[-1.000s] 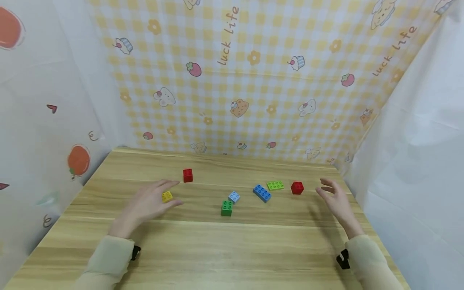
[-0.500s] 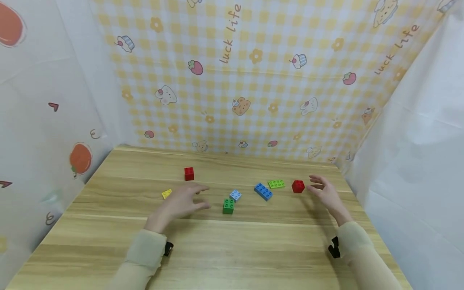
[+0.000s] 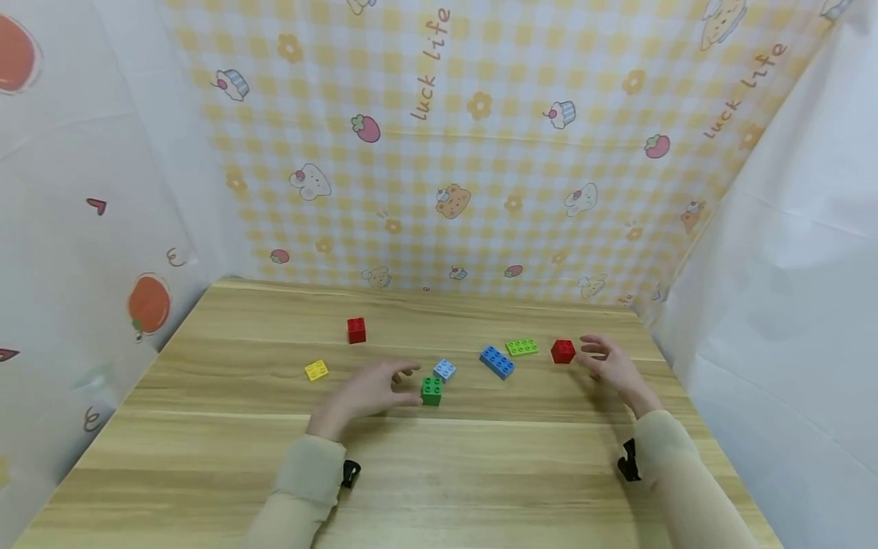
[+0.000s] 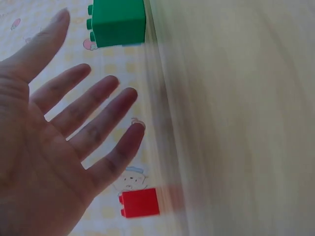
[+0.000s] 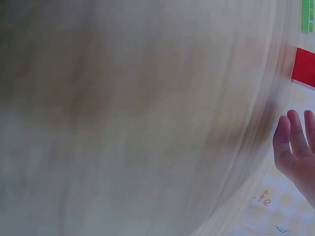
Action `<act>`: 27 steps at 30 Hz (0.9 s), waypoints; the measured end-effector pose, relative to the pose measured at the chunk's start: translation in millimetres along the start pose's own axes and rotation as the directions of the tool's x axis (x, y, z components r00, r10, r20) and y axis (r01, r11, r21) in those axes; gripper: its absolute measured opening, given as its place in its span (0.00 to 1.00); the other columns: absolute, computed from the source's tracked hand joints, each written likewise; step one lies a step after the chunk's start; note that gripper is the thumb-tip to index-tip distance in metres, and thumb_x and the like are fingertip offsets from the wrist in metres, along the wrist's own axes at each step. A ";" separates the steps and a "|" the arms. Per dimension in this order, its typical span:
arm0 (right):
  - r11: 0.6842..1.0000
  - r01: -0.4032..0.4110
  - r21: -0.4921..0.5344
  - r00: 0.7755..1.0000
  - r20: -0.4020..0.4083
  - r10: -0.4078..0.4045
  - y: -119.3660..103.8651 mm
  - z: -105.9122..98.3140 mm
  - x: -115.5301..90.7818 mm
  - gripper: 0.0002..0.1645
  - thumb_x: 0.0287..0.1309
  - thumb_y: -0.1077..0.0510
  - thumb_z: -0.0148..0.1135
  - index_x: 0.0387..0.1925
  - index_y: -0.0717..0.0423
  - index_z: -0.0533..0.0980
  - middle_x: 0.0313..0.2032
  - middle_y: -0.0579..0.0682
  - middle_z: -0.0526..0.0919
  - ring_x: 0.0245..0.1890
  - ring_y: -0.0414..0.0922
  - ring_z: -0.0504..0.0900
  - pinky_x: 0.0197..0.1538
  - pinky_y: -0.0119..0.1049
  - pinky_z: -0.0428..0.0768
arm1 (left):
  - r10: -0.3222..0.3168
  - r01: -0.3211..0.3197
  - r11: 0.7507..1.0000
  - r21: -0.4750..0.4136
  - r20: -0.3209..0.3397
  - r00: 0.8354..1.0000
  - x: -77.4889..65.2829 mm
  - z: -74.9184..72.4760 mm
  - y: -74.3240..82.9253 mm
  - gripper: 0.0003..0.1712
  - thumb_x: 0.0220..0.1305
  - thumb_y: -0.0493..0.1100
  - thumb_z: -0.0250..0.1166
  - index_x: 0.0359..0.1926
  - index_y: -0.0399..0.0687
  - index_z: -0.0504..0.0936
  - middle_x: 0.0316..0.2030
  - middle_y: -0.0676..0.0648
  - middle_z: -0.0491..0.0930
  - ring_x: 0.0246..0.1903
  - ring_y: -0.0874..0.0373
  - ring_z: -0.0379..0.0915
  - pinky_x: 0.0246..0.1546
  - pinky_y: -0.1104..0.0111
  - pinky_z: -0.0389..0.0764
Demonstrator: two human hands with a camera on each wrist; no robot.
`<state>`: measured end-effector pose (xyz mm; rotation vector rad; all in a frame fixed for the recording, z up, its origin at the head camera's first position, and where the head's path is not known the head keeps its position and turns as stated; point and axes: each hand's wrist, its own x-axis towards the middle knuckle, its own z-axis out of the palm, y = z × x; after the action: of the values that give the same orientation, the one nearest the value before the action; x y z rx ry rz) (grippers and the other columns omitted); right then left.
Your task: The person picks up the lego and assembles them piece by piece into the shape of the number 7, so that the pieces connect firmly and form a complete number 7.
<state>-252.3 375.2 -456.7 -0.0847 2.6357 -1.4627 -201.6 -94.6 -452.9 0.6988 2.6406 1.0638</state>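
My left hand (image 3: 370,393) reaches toward a green building brick (image 3: 431,391), its thumb tip right at the brick's left side and its fingers spread. In the left wrist view the palm (image 4: 44,147) faces the camera and holds nothing; the green brick (image 4: 119,22) lies beyond the thumb. Close behind the green brick sits a small light-blue brick (image 3: 444,370). My right hand (image 3: 610,371) is just right of a red brick (image 3: 563,351), fingers loosely bent and holding nothing. In the right wrist view that red brick (image 5: 304,68) shows past the fingertips.
A longer blue brick (image 3: 497,362) and a flat lime-green brick (image 3: 522,348) lie between the hands. On the left are another red brick (image 3: 356,330) and a flat yellow brick (image 3: 316,370). A patterned cloth (image 3: 411,152) stands behind the wooden table (image 3: 439,473).
My left hand has moved right, from over the yellow brick to the green brick. My right hand has shifted slightly left, closer to the right-hand red brick. The bricks stay in place.
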 end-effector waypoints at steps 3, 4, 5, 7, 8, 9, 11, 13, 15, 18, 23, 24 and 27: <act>1.000 0.000 -0.009 1.000 0.017 0.000 1.4 0.4 3.1 0.37 0.67 0.59 0.60 0.70 0.68 0.57 0.63 0.74 0.64 0.60 0.66 0.68 0.47 0.45 0.79 | -0.004 0.004 1.000 -0.001 0.018 1.000 5.3 5.1 -0.2 0.37 0.57 0.54 0.73 0.65 0.46 0.73 0.58 0.46 0.77 0.54 0.50 0.75 0.54 0.53 0.75; 1.000 0.000 -0.013 1.000 0.021 0.000 1.7 0.8 4.2 0.38 0.67 0.58 0.61 0.70 0.68 0.56 0.63 0.73 0.64 0.60 0.66 0.68 0.47 0.45 0.79 | -0.008 0.008 1.000 -0.001 0.021 1.000 6.5 6.5 -0.1 0.38 0.57 0.54 0.73 0.65 0.46 0.73 0.58 0.46 0.77 0.55 0.50 0.75 0.54 0.53 0.74; 1.000 -0.001 -0.016 1.000 0.023 0.001 1.9 1.0 5.3 0.38 0.67 0.58 0.61 0.70 0.68 0.57 0.63 0.73 0.65 0.60 0.65 0.68 0.47 0.44 0.79 | -0.011 0.011 1.000 0.001 0.023 1.000 7.7 7.8 -0.1 0.38 0.56 0.53 0.73 0.65 0.46 0.74 0.57 0.45 0.78 0.55 0.50 0.74 0.55 0.53 0.74; 1.000 -0.001 -0.016 1.000 0.022 0.001 1.5 1.7 7.1 0.38 0.66 0.57 0.62 0.70 0.68 0.57 0.62 0.72 0.66 0.59 0.64 0.69 0.46 0.44 0.79 | -0.014 0.014 1.000 -0.002 0.024 1.000 9.8 10.1 0.5 0.37 0.56 0.53 0.74 0.64 0.45 0.74 0.56 0.45 0.78 0.54 0.50 0.74 0.55 0.52 0.74; 1.000 -0.001 -0.015 1.000 0.021 0.002 1.3 1.9 8.0 0.39 0.65 0.57 0.63 0.70 0.68 0.58 0.62 0.72 0.67 0.59 0.64 0.69 0.45 0.44 0.79 | -0.015 0.015 1.000 -0.003 0.023 1.000 10.9 11.1 0.9 0.36 0.56 0.52 0.74 0.63 0.46 0.75 0.55 0.45 0.79 0.54 0.50 0.75 0.55 0.52 0.74; 1.000 0.000 -0.016 1.000 0.021 0.001 1.0 2.2 8.7 0.39 0.65 0.58 0.63 0.69 0.68 0.58 0.61 0.72 0.67 0.58 0.63 0.70 0.45 0.43 0.79 | -0.015 0.015 1.000 -0.004 0.021 1.000 11.9 12.2 1.4 0.35 0.56 0.52 0.74 0.62 0.46 0.76 0.54 0.46 0.79 0.53 0.50 0.75 0.54 0.52 0.74; 1.000 -0.002 -0.015 1.000 0.028 0.003 0.1 2.9 9.9 0.39 0.64 0.58 0.64 0.69 0.68 0.59 0.61 0.72 0.67 0.58 0.63 0.70 0.44 0.43 0.79 | -0.017 0.017 1.000 -0.009 0.017 1.000 13.8 14.6 2.2 0.32 0.56 0.52 0.74 0.60 0.48 0.77 0.51 0.47 0.80 0.51 0.51 0.75 0.53 0.53 0.74; 1.000 -0.005 -0.018 0.999 0.044 0.006 -0.6 3.4 11.1 0.39 0.63 0.58 0.65 0.69 0.68 0.59 0.61 0.72 0.67 0.58 0.64 0.70 0.45 0.43 0.79 | -0.020 0.020 0.999 -0.025 0.013 1.000 15.4 17.2 2.5 0.29 0.56 0.51 0.74 0.57 0.49 0.79 0.48 0.49 0.80 0.49 0.53 0.75 0.52 0.54 0.75; 0.999 -0.010 -0.031 0.998 0.059 0.012 -1.0 3.9 12.4 0.40 0.63 0.58 0.65 0.69 0.68 0.58 0.62 0.72 0.66 0.59 0.65 0.69 0.46 0.43 0.78 | -0.024 0.025 0.999 -0.045 0.006 1.000 16.3 19.9 2.6 0.27 0.56 0.49 0.75 0.55 0.49 0.79 0.45 0.50 0.80 0.47 0.54 0.74 0.51 0.55 0.74; 0.998 -0.016 -0.066 0.997 0.071 0.021 -2.0 4.8 14.7 0.40 0.63 0.57 0.65 0.69 0.67 0.59 0.62 0.72 0.67 0.59 0.65 0.69 0.48 0.45 0.78 | -0.029 0.027 0.997 -0.066 -0.016 0.999 16.0 23.3 1.9 0.25 0.55 0.47 0.75 0.54 0.48 0.80 0.44 0.51 0.79 0.47 0.53 0.74 0.52 0.54 0.74; 0.995 -0.031 -0.091 0.996 0.082 0.038 -0.6 3.4 15.2 0.41 0.61 0.57 0.67 0.70 0.65 0.60 0.61 0.70 0.69 0.59 0.63 0.70 0.49 0.45 0.77 | -0.028 0.023 0.996 -0.090 -0.051 0.998 20.2 30.5 2.0 0.20 0.55 0.43 0.74 0.50 0.48 0.81 0.43 0.51 0.80 0.47 0.52 0.74 0.51 0.54 0.74; 0.996 -0.033 -0.085 0.995 0.088 0.041 -0.2 4.1 16.6 0.41 0.61 0.57 0.67 0.70 0.64 0.60 0.61 0.69 0.69 0.59 0.62 0.70 0.49 0.45 0.76 | -0.032 0.027 0.995 -0.095 -0.058 0.998 20.6 31.2 1.9 0.19 0.55 0.42 0.74 0.48 0.48 0.81 0.42 0.51 0.80 0.46 0.52 0.75 0.50 0.54 0.75; 0.997 -0.039 -0.069 0.994 0.101 0.046 1.1 5.1 19.1 0.41 0.62 0.57 0.67 0.70 0.63 0.59 0.61 0.69 0.68 0.58 0.61 0.70 0.49 0.44 0.75 | -0.048 0.041 0.993 -0.110 -0.069 0.996 22.4 32.7 2.2 0.17 0.56 0.40 0.74 0.46 0.48 0.82 0.39 0.52 0.80 0.43 0.54 0.75 0.47 0.55 0.75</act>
<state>-270.5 369.4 -461.9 -0.1061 2.5882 -1.3201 -208.5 -62.5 -475.3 0.5872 2.6202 1.2313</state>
